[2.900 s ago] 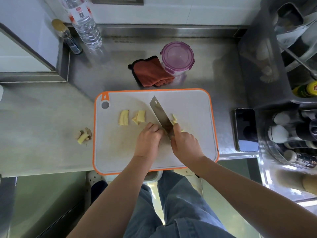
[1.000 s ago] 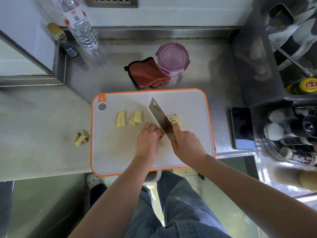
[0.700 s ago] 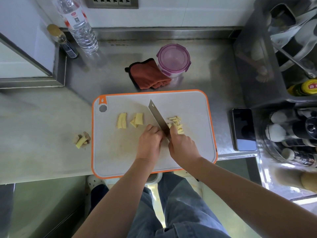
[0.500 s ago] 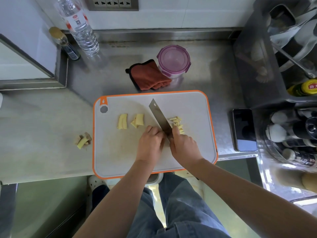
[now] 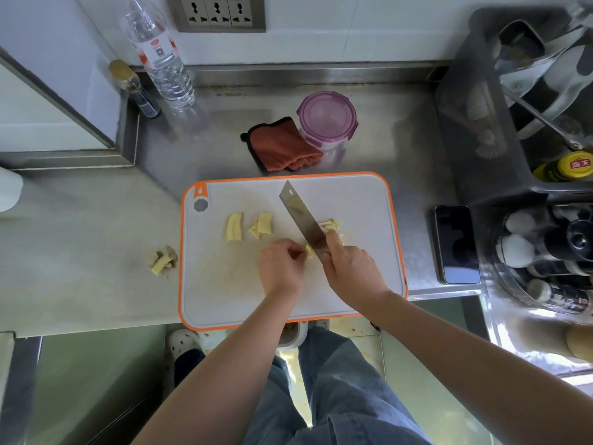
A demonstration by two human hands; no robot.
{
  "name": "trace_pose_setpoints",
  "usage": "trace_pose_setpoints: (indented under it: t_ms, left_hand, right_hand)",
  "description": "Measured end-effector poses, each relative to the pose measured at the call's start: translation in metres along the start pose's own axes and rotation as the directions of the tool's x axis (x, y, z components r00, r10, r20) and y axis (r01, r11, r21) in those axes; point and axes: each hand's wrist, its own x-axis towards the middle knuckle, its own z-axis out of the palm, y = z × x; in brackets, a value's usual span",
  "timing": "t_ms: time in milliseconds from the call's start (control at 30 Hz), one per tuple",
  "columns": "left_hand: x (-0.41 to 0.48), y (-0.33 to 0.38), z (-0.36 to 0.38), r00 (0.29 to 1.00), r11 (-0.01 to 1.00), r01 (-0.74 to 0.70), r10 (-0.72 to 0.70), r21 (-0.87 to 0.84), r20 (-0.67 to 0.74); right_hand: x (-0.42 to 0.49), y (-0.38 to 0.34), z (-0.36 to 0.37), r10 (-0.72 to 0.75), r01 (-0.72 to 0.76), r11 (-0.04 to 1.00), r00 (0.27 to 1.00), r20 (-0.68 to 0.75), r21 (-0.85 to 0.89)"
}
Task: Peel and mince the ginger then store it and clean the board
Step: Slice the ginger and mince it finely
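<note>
A small ginger piece (image 5: 308, 250) is pinched in the left hand (image 5: 280, 268) on the cutting board (image 5: 224, 284), just beside the knife (image 5: 301, 216), which the right hand (image 5: 353, 271) grips by its handle. Cut strips (image 5: 332, 225) lie right of the blade and two slices (image 5: 234, 226) left of it. Behind the board, a purple container (image 5: 326, 118) stands on the tabletop (image 5: 401, 149) with its lid on.

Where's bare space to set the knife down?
On the board: near-left corner, below the ginger chunks and left of the left hand; far-right corner, between knife and rim. On the counter: left of the peels; between container and rack. Crowded: board middle, where the left hand pinches a ginger piece by the right hand, knife and cut strips.
</note>
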Motion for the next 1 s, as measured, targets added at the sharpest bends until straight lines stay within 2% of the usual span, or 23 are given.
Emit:
trace_pose_setpoints:
  t_ms: [167, 500, 767, 867, 1000]
  left_hand:
    - [-0.003, 0.003, 0.001, 0.999, 0.997, -0.038, 0.04, 0.068, -0.036]
    - [-0.003, 0.002, 0.004, 0.997, 0.996, -0.068, 0.07, 0.055, -0.029]
    - [0.001, -0.002, 0.005, 0.997, 0.995, -0.071, 0.071, 0.067, -0.003]
    - [0.0, 0.0, 0.004, 0.997, 0.993, -0.079, 0.08, 0.086, 0.001]
    - [-0.002, 0.002, 0.003, 0.995, 0.992, -0.101, 0.1, 0.08, 0.016]
  right_hand:
    - [-0.001, -0.002, -0.001, -0.026, 0.027, 0.999, 0.999, 0.02, -0.038]
    - [0.003, -0.009, 0.004, 0.039, -0.039, 0.999, 0.997, 0.064, -0.004]
    - [0.004, -0.01, 0.02, 0.064, -0.059, 0.996, 0.995, 0.071, -0.066]
    - [0.004, -0.004, 0.021, 0.07, -0.071, 0.997, 0.996, 0.049, 0.015]
    - [0.008, 0.009, 0.017, 0.149, -0.132, 0.955, 0.988, -0.046, 0.264]
